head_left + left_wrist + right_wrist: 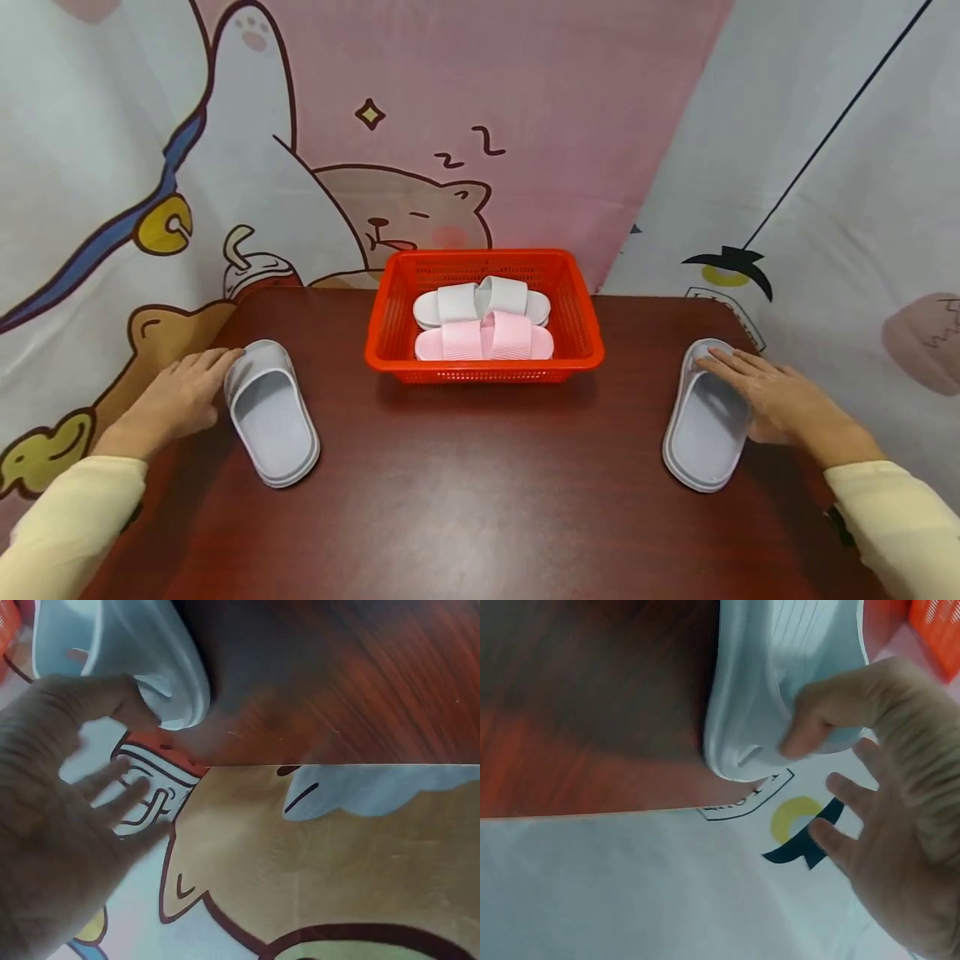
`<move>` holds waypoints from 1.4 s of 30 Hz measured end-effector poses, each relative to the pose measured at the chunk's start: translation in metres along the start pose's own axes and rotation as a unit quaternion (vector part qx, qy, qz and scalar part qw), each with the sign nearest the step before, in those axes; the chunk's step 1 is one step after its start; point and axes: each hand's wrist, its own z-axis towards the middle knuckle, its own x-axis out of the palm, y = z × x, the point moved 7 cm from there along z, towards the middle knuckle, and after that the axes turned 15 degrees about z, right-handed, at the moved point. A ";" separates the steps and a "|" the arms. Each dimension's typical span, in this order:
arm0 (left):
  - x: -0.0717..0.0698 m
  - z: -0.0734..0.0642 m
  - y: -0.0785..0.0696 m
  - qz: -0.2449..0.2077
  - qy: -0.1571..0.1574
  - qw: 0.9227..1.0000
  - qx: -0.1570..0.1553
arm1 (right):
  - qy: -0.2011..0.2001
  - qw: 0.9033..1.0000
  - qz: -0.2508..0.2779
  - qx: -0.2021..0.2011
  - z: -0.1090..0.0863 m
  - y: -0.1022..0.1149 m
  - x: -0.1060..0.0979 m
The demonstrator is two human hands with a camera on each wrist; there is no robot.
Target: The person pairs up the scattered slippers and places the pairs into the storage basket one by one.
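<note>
Head view: I count two pale grey slippers, the left slipper (pixel 277 429) at the left of the frame and the right slipper (pixel 705 433) at the right, well apart. Both are plain and backless, with a smooth band across the front, a thick sole and a rounded heel towards the bottom of the frame. I can't tell whether either lies quite flat.

There are two hands, one to each slipper. The left hand (pixel 183 392) has its thumb bent in at the toe end, pinching it, the other fingers loosely spread. The right hand (pixel 780 400) pinches its slipper's toe likewise, thumb bent, three fingers standing away from it. Two cream sleeves (pixel 82 508) come in from the lower corners.

Between them, at the centre of the frame, sits one red basket (pixel 483 367), holding four more slippers: two white slippers (pixel 457 304) behind two pink slippers (pixel 461 343). All this is on one glossy reddish-brown table (pixel 487 500). Behind hangs a cartoon-printed cloth (pixel 562 125), with a sleeping bear near the upper middle.
</note>
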 end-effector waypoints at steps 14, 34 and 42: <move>0.017 0.013 -0.029 0.022 -0.014 0.989 0.147 | 0.034 0.993 -0.079 -0.076 0.013 -0.001 0.008; 0.016 0.022 -0.034 0.017 -0.062 0.981 0.181 | -0.031 0.962 -0.111 -0.246 0.007 -0.012 0.020; 0.010 0.016 -0.032 0.000 -0.097 0.982 0.164 | -0.049 0.972 -0.091 -0.212 0.003 -0.006 0.006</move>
